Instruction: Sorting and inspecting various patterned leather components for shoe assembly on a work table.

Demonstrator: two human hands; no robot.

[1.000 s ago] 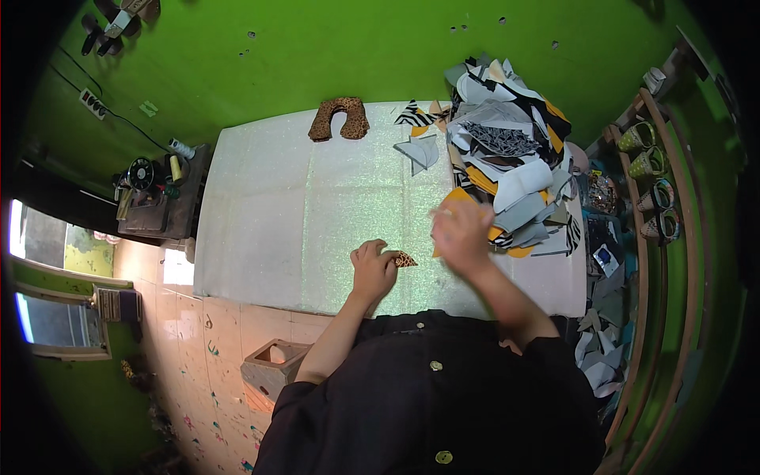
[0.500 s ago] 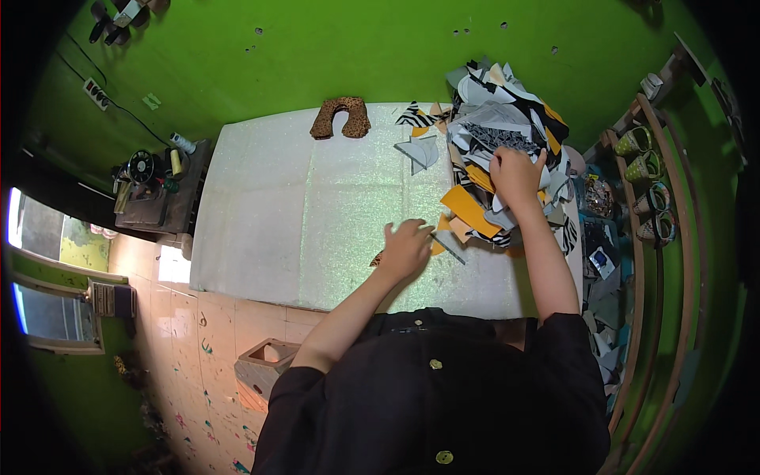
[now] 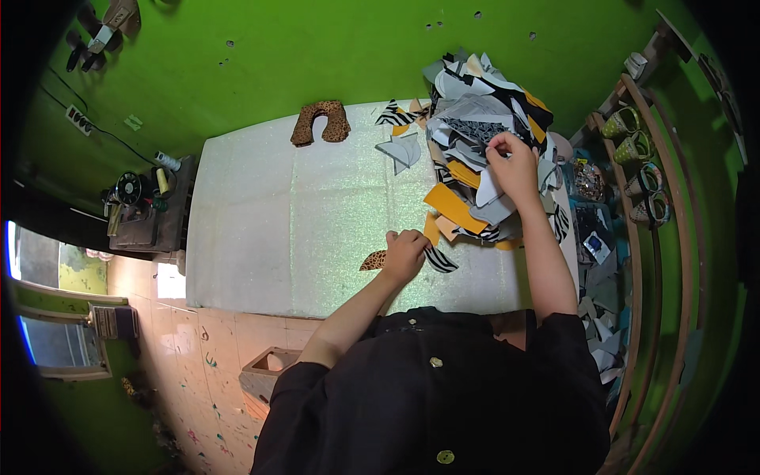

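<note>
My left hand (image 3: pixel 405 258) is low over the near part of the white-covered table (image 3: pixel 245 237), fingers curled together. From its thumb side sticks out a curved zebra-striped fabric piece (image 3: pixel 442 260), which it appears to grip. A leopard-print fabric piece (image 3: pixel 373 260) lies against its other side, partly covered by the hand. My right hand (image 3: pixel 514 168) is over the heap of fabric scraps (image 3: pixel 475 107) at the right, thumb and fingers pinched together. What they pinch is hidden. Grey, white, black, zebra and yellow cutoffs make up the heap, with a yellow strip (image 3: pixel 455 207) at its near edge.
A leopard-print U-shaped piece (image 3: pixel 322 123) lies at the table's far edge. Grey half-round pieces (image 3: pixel 399 151) lie left of the heap. At the left stands a side table (image 3: pixel 146 226) with thread spools. A wooden rack (image 3: pixel 625 261) runs along the right, beside more scraps.
My left hand's fingers have drawn together; the zebra-striped piece, edge-on before, now shows its face. More of the leopard-print piece shows. My right hand stays over the heap, its fingers pinching.
</note>
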